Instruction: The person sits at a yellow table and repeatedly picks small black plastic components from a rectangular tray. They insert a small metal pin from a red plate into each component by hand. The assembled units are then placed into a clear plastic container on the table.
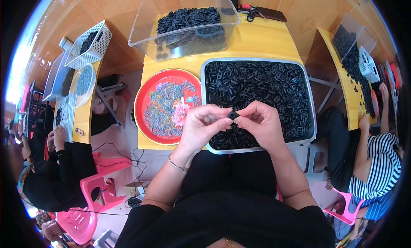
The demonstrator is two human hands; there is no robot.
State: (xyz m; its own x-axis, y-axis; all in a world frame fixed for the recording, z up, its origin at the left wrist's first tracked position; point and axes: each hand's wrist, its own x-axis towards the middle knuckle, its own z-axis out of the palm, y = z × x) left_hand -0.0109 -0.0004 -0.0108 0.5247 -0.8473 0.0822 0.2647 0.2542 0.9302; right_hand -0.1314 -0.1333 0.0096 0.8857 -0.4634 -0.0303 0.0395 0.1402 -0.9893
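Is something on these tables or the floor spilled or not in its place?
On the right table, black pieces lie loose outside the clear bin: a spill, or perhaps a working pile. On the floor at left, black cables lie in untidy loops. The metal tray and red tray look orderly.

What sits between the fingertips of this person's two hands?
A small black piece, pinched between the left hand and the right hand; the head view shows it.

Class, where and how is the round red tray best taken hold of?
Probably by the rim of the red tray, coming from the person's left: the raised edge is unobstructed there, while the silvery rectangular tray crowds its right side.
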